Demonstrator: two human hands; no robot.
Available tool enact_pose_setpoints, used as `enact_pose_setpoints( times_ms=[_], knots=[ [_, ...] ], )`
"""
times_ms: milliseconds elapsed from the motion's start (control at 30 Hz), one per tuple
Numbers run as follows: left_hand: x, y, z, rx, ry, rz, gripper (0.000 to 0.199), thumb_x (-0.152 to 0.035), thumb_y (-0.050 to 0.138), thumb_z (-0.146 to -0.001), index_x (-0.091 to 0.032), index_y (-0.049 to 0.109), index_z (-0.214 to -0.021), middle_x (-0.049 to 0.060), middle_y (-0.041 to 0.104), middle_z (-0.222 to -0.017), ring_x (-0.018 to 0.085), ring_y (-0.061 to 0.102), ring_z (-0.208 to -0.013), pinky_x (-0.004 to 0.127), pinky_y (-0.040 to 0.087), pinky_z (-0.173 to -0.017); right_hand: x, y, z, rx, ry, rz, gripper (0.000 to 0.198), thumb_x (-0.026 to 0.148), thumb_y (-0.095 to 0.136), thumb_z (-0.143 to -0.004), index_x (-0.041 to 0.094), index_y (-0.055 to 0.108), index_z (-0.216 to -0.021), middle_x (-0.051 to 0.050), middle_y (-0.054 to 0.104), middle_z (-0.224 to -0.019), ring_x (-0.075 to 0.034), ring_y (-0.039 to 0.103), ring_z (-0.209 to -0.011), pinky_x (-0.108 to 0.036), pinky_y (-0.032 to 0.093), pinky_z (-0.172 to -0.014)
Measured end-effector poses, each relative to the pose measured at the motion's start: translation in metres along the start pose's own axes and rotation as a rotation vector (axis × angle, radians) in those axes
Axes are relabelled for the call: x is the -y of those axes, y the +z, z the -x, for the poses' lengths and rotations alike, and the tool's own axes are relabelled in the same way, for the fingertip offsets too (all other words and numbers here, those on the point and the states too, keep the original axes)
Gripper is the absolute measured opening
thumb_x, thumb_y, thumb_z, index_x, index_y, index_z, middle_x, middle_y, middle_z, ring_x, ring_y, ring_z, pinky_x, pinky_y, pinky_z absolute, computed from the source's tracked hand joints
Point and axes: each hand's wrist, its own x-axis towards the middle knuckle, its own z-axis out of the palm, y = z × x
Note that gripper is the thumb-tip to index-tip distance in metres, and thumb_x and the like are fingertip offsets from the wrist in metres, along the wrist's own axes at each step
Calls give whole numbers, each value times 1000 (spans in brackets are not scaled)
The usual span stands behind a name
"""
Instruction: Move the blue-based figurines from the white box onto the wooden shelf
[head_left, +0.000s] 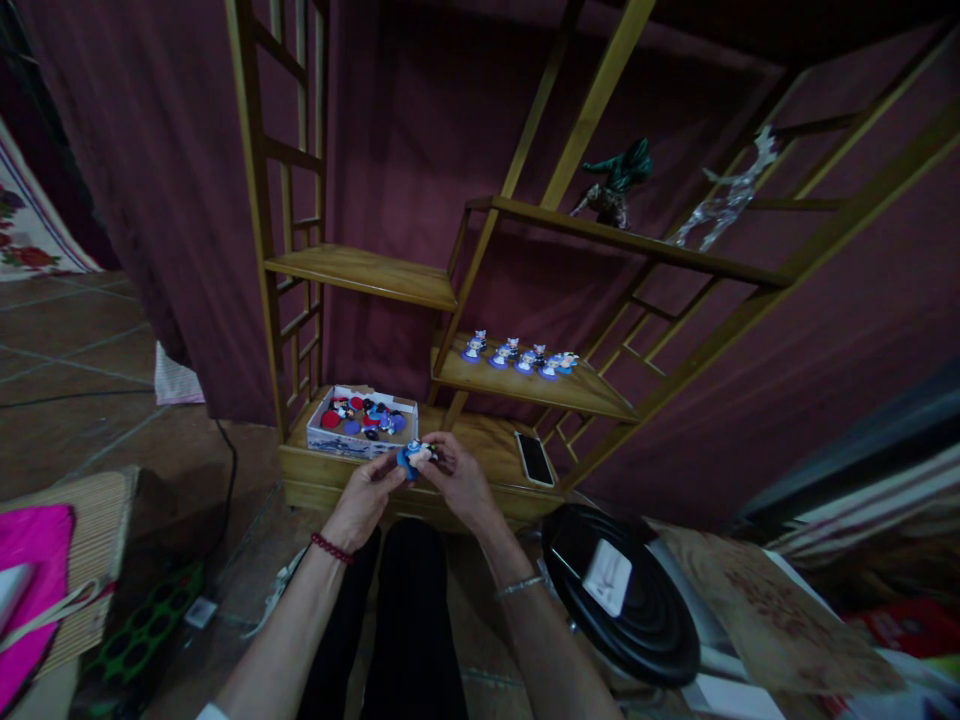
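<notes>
Between my two hands, in front of the low shelf, is a small figurine (417,456) with a blue round base and a pale body. My left hand (369,492) grips it by the base side, fingers closed. From the other side my right hand (459,478) pinches its upper part. Just behind my left hand stands an open white box (322,440) holding several loose figurines with red and blue bases. On the shelf board (480,375) up to the right, several similar figurines (526,360) stand in rows on purple-blue bases.
A phone (535,458) lies on the bottom board (491,450). Higher up stand a dark green statue (619,180) and a clear deer figure (724,200). A black round stool (645,610) with a white object on it is at lower right. A cable (231,470) runs across the floor at left.
</notes>
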Motion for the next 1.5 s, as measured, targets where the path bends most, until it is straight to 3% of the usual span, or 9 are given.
enact_pose_setpoints(
  times_ms=[300,1133,1500],
  knots=[
    [8,-2,0,-21,2,-5,35,-21,69,-60,-16,64,-95,7,63,-97,16,56,-87,26,44,-74,7,-2,2,36,-22,166,20,29,52,-74,22,53,-92,0,62,-86,-13,58,-78,-24,47,-70],
    [12,3,1,-111,96,-107,35,-15,70,-56,-18,58,-89,2,63,-91,14,56,-86,27,41,-80,17,16,5,-174,148,477,19,29,54,-71,25,53,-89,1,63,-74,-16,60,-67,-26,43,-61],
    [13,1,4,-87,72,-83,33,-18,68,-60,-15,59,-91,4,63,-92,15,56,-88,28,42,-80,10,10,5,-57,51,324,16,27,51,-74,26,53,-90,2,63,-80,-13,60,-68,-24,47,-63]
  ],
)
